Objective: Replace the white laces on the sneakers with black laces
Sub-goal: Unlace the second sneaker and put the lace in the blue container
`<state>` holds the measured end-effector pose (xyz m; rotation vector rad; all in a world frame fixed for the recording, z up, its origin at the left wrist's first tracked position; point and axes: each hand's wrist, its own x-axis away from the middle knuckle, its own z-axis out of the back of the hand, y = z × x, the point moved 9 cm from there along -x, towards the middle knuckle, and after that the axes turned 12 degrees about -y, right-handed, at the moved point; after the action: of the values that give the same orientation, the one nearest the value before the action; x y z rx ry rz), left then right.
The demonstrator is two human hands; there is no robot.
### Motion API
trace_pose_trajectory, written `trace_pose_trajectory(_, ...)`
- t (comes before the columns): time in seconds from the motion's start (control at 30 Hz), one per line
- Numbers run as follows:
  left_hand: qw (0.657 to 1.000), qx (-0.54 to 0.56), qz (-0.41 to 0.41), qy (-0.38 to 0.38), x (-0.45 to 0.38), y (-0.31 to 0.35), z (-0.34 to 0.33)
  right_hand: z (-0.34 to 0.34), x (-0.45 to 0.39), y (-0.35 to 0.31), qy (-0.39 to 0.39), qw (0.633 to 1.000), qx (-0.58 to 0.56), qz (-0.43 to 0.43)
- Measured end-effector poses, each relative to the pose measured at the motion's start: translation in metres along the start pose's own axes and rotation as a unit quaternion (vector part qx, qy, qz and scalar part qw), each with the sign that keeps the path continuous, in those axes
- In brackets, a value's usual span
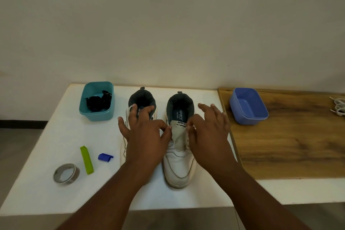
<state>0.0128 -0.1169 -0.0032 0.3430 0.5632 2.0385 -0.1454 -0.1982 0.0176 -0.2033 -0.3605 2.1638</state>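
The fingers [169,130] of the left hand [145,136] curl in at the left edge of the right sneaker's [179,157] tongue, thumb and forefinger tips close together as if pinching there, though what they hold is too small to tell. The right hand [209,132] reaches over the other side of that tongue, its outer fingers spread and its thumb side bent toward the eyelets; whether it grips anything cannot be told. The left hand covers much of the left sneaker [141,102], which stands just beside its mate on the white desk [56,183]. Black laces [96,101] lie in a teal tub [97,115] at the back left. A blue tub [248,106] sits on a wooden board [291,142], with a white cord [338,106] at the far right. Near the front left are a tape roll [66,173], a green clip [86,159] and a small blue piece [105,157].
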Motion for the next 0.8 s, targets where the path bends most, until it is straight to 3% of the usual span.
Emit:
trace_pose_trajectory(0.1,1.0,0.001,0.001,-0.005,0.0,0.0,0.0,0.021,0.004,0.011,0.087,0.995,-0.046,-0.035)
trace_pose_trajectory(0.17,1.0,-0.001,0.001,-0.005,0.0,0.001,0.0,0.024,0.004,0.013,0.092,0.993,-0.059,-0.039)
trace_pose_trajectory(0.33,1.0,-0.003,0.001,-0.007,0.0,0.001,-0.001,-0.015,0.001,-0.011,-0.107,0.994,-0.009,0.025)
trace_pose_trajectory(0.43,1.0,-0.005,0.001,-0.006,-0.001,0.001,-0.001,-0.025,0.001,-0.013,-0.147,0.988,0.027,0.028)
trace_pose_trajectory(0.53,1.0,-0.008,0.0,-0.007,0.0,0.001,-0.002,-0.018,-0.001,-0.01,-0.093,0.995,0.0,0.028)
trace_pose_trajectory(0.63,1.0,-0.008,-0.006,-0.008,0.0,0.001,-0.001,0.005,0.0,0.003,0.023,0.998,-0.05,-0.004)
trace_pose_trajectory(0.8,1.0,-0.007,-0.007,-0.003,0.002,0.002,0.001,0.034,0.009,0.024,0.155,0.974,-0.149,-0.065)
